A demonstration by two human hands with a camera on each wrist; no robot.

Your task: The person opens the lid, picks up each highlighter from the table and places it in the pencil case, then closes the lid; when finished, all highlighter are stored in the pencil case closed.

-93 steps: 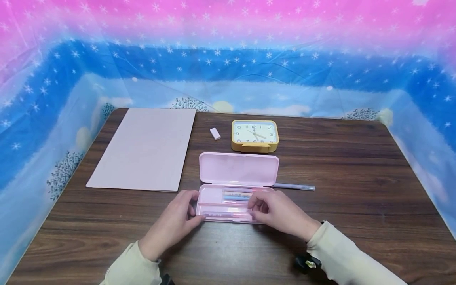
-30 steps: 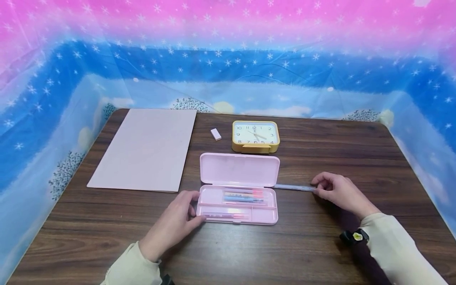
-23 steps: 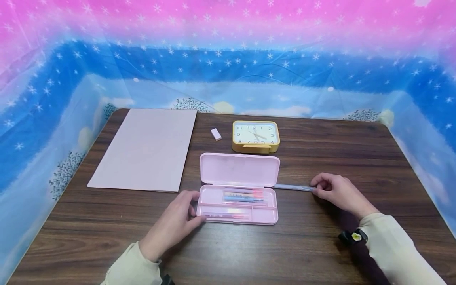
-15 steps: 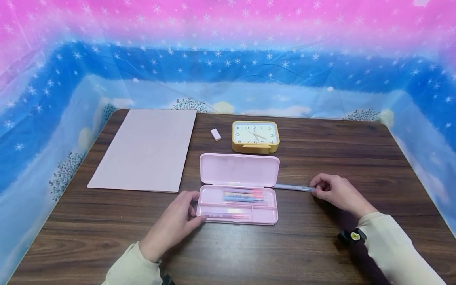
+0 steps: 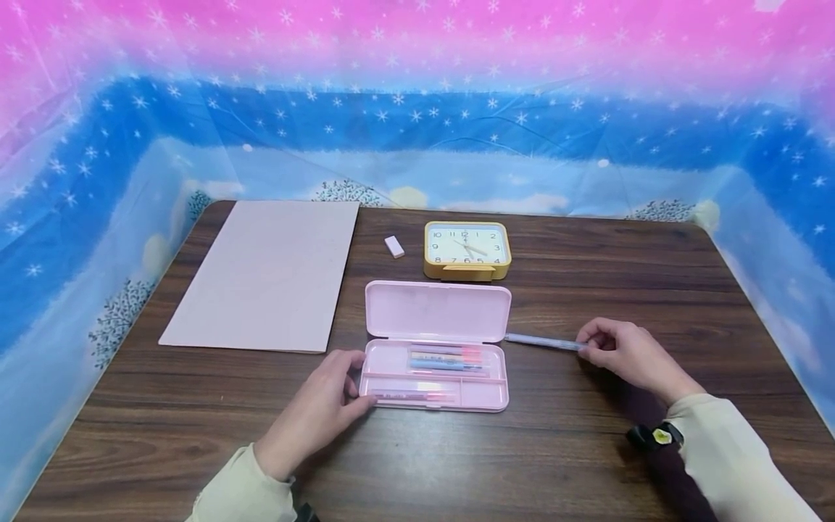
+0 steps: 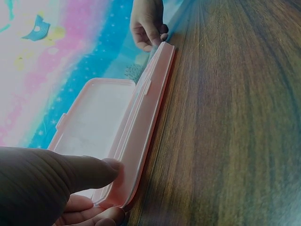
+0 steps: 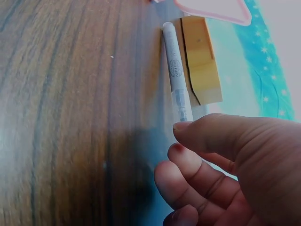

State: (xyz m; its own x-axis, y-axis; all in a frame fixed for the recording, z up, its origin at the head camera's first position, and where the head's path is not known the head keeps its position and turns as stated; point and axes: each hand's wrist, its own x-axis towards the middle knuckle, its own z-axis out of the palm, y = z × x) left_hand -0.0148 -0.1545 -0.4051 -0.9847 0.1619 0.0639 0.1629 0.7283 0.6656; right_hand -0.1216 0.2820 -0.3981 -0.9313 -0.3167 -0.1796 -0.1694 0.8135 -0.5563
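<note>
A pink pencil case (image 5: 484, 394) lies with its lid raised, several pens (image 5: 446, 359) in its two long compartments. At its left end my left hand (image 5: 320, 406) grips the case, thumb on the front wall and fingers round the side, as the left wrist view also shows. To the right of the case, my right hand (image 5: 633, 357) pinches the end of a pale pen (image 5: 544, 341) between thumb and fingers. In the right wrist view the pen (image 7: 175, 63) has a clear section near the thumb and small print on its barrel.
Behind the case stands a yellow clock (image 5: 467, 250), with a small pale eraser (image 5: 394, 246) to its left. A large pale folder or board (image 5: 267, 275) lies at the table's left. A snowflake-patterned cloth (image 5: 417, 116) surrounds the back and sides of the wooden table (image 5: 639, 290).
My right hand has left the case, moved right and taken the pen's end. The pen has shifted slightly right, its far end now beside the lid's corner. The left hand has stayed put.
</note>
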